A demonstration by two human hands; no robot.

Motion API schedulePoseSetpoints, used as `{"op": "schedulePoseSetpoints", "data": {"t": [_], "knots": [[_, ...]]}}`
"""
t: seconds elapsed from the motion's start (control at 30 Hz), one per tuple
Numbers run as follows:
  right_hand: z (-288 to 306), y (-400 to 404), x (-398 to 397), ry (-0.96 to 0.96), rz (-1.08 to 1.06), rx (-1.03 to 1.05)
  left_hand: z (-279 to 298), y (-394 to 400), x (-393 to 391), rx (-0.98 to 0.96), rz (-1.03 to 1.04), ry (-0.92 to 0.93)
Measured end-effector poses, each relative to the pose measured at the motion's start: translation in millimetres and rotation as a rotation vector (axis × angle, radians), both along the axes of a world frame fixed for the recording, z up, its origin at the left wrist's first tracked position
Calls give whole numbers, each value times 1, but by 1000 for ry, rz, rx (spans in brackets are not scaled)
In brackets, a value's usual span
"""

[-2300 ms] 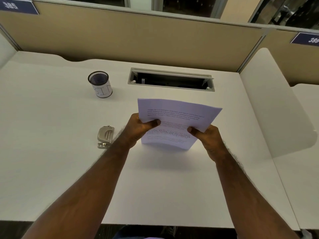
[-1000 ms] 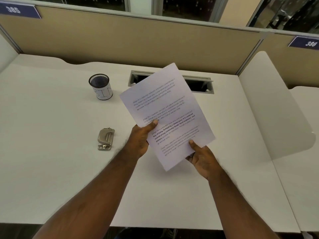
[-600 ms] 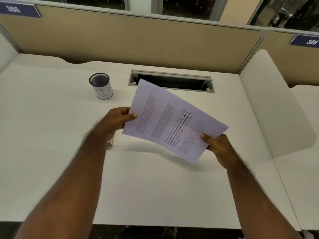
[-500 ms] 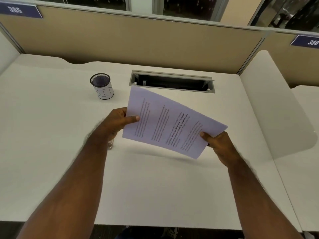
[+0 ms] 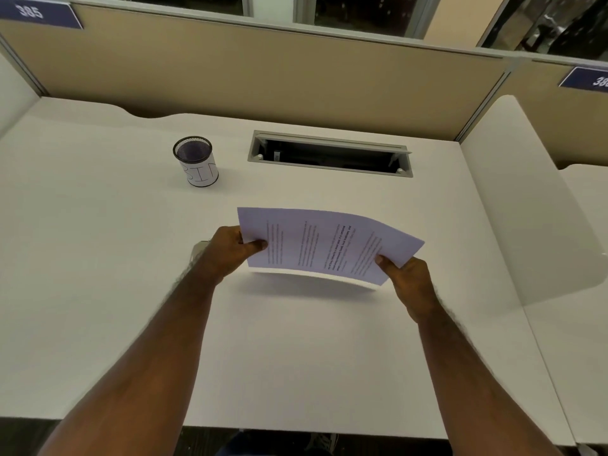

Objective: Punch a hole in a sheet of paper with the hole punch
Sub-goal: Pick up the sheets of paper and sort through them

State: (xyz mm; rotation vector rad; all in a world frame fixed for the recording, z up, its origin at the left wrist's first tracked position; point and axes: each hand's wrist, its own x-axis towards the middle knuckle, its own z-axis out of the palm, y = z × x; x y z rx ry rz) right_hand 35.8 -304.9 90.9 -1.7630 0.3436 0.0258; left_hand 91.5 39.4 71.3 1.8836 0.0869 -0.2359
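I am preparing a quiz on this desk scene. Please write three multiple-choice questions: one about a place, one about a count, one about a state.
1. Where does the mesh cup stand?
A. left of the desk opening
B. right of it
C. inside it

2. How many hands hold the sheet of paper?
A. none
B. one
C. two

3. How is the sheet?
A. flat on the desk
B. lifted and bowed
C. crumpled

Answers: 1 A, it stands left of the opening. 2 C, left hand and right hand each pinch an end. 3 B, its shadow lies beneath it.
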Motion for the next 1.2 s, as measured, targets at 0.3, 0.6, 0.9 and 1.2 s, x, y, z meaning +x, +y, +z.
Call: {"op": "schedulePoseSetpoints", "data": {"t": [0.3, 0.6, 0.9, 1.2], "knots": [[-13, -4, 1, 12, -78, -59, -5, -9, -3, -19, 69, 46], [-19, 29, -8, 275, 53, 550, -10, -44, -28, -671, 179, 341], [9, 8, 13, 81, 41, 429, 6, -22, -13, -684, 81, 336], [43, 4, 19, 54, 292, 153, 43, -30, 9, -409, -162, 94]]}}
